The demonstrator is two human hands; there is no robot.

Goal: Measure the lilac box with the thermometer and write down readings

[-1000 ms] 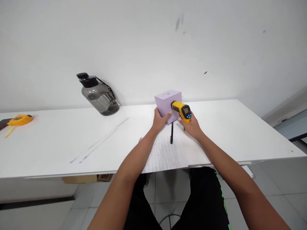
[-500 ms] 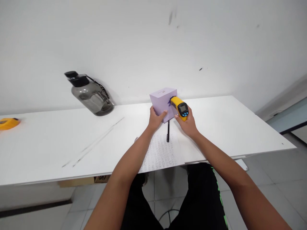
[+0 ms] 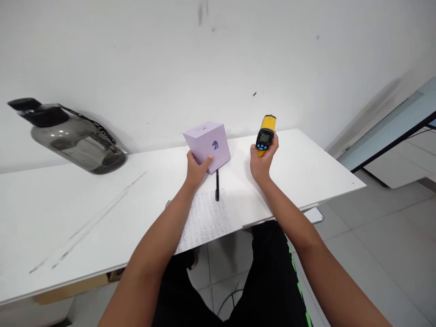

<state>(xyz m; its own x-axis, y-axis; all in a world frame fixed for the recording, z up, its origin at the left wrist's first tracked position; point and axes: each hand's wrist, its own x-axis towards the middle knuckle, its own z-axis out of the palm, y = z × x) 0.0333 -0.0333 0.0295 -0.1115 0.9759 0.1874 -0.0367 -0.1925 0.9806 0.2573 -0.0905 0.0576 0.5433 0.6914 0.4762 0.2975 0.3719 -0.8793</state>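
My left hand (image 3: 198, 170) grips the lower left corner of a light purple box (image 3: 211, 146), thumb on its front face beside a dark horse-head emblem. The box is tilted over the back part of the white table (image 3: 136, 211). In my right hand (image 3: 265, 159) is a yellow and black infrared thermometer (image 3: 266, 132), with its small screen and blue buttons facing me. It stands apart from the box, to the right. A black pen (image 3: 217, 186) lies just below the box, on a sheet of paper (image 3: 206, 218) covered in writing.
A grey see-through water bottle (image 3: 78, 138) with a black lid stands at the back left, by the white wall (image 3: 163, 68). The table's right end (image 3: 354, 181) drops to a tiled floor (image 3: 381, 227). My legs are under the front edge.
My right hand has drawn the thermometer away from the box to the right and turned it to point at the wall. The whole view has swung right. My left hand still holds the box.
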